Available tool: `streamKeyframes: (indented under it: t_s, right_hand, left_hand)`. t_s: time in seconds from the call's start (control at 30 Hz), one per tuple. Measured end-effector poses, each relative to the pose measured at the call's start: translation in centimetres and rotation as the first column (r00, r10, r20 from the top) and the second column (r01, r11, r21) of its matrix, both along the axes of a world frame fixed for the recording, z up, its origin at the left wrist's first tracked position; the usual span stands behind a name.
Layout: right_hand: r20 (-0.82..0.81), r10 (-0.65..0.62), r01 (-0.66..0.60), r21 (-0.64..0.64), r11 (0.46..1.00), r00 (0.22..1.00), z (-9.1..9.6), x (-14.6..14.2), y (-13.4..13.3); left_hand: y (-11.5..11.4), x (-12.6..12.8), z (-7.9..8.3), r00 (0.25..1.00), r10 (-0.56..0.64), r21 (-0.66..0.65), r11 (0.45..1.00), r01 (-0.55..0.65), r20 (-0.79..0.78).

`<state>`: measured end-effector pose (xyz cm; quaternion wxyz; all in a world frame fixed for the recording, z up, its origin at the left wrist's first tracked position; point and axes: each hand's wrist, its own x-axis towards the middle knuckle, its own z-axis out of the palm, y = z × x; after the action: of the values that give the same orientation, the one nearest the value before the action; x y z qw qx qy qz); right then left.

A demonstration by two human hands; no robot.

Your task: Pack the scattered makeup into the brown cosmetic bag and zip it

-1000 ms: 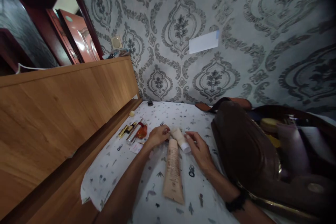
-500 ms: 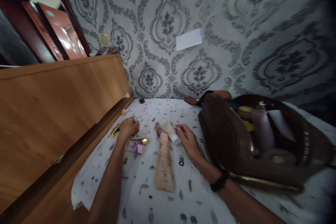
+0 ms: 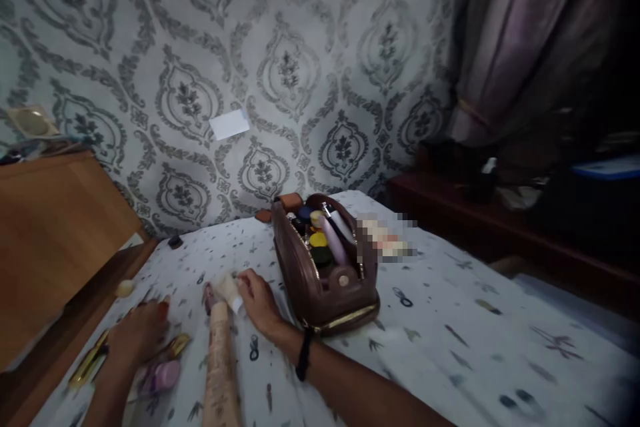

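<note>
My left hand (image 3: 137,332) is bent low over the cloth at left, blurred, with a small red-orange item (image 3: 163,309) at its fingertips; whether it grips this is unclear. Beside that hand lie a gold-coloured slim tube (image 3: 89,361), a gold-capped item (image 3: 179,345) and a small clear container with a purple cap (image 3: 165,375). My right hand (image 3: 260,303) is open, fingers loosely extended, its fingertips against a cream squeeze tube with a white cap (image 3: 231,292). Between the hands lie a larger beige squeeze tube (image 3: 220,367) and a small pinkish tube (image 3: 209,297).
An unzipped brown bag (image 3: 300,280) full of cosmetics stands right of my right hand. Behind it lies a pixelated patch (image 3: 385,239). A wooden board (image 3: 65,227) borders the left side. A black cap-like item (image 3: 175,241) and a pale yellow piece (image 3: 125,288) rest near it.
The view has swung right, so the hands and tubes appear further left and the whole bag shows. Both hands stay near the same items.
</note>
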<state>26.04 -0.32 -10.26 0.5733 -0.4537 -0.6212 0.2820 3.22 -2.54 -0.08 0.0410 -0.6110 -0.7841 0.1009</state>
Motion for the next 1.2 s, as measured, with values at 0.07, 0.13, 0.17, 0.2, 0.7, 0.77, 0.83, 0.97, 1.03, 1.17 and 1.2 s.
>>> streamKeyframes:
  t_s: [0.07, 0.13, 0.17, 0.2, 0.7, 0.77, 0.83, 0.97, 1.03, 1.17, 1.2]
  right_hand:
    - [0.007, -0.016, 0.016, 0.001, 1.0, 1.0, -0.1, -0.1, 0.0]
    - [0.016, -0.032, 0.032, 0.001, 0.999, 0.999, -0.2, -0.2, 0.1]
    - [0.021, -0.04, 0.04, 0.001, 0.999, 0.999, -0.2, -0.3, 0.1]
    - [0.025, -0.047, 0.047, 0.002, 0.999, 0.999, -0.2, -0.3, 0.1]
    - [-0.068, 0.152, -0.141, 0.14, 0.98, 0.986, 2.5, 0.6, -1.1]
    - [-0.094, 0.173, -0.159, 0.14, 0.977, 0.98, 2.9, 0.6, -1.4]
    - [-0.125, 0.173, -0.156, 0.134, 0.979, 0.977, 3.3, 0.6, -1.7]
    - [-0.201, 0.169, -0.147, 0.118, 0.982, 0.965, 4.7, 0.3, -1.9]
    - [-0.235, 0.176, -0.153, 0.114, 0.982, 0.956, 5.9, 0.3, -2.0]
    - [-0.319, 0.247, -0.226, 0.104, 0.969, 0.915, 9.4, 1.0, -2.6]
    - [-0.363, 0.295, -0.282, 0.089, 0.955, 0.884, 10.4, 1.5, -2.8]
  left_hand:
    - [0.5, -0.7, -0.4, 1.0, 0.006, 0.027, 1.0, -0.006, 0.029]
    - [1.3, -1.8, -0.9, 0.994, 0.0, 0.073, 0.997, -0.008, 0.107]
    - [1.7, -2.3, -1.1, 0.986, -0.015, 0.1, 0.995, -0.002, 0.166]
    - [2.1, -2.8, -1.3, 0.972, -0.04, 0.13, 0.991, 0.01, 0.232]
    - [-0.2, 8.0, 0.2, -0.033, -0.285, 0.285, 0.936, 0.204, 0.958]
    - [-0.4, 8.3, 0.0, -0.145, -0.228, 0.256, 0.942, 0.219, 0.963]
    - [-0.7, 8.4, -0.1, -0.236, -0.182, 0.229, 0.955, 0.191, 0.955]
    - [-1.4, 8.3, 0.3, -0.336, -0.11, 0.177, 0.968, 0.176, 0.935]
    - [-1.6, 8.2, 0.4, -0.366, -0.092, 0.16, 0.974, 0.161, 0.926]
    - [-1.9, 8.1, 0.6, -0.43, -0.098, 0.155, 0.983, 0.1, 0.898]
    - [-2.0, 8.2, 0.7, -0.45, -0.1, 0.158, 0.983, 0.093, 0.888]
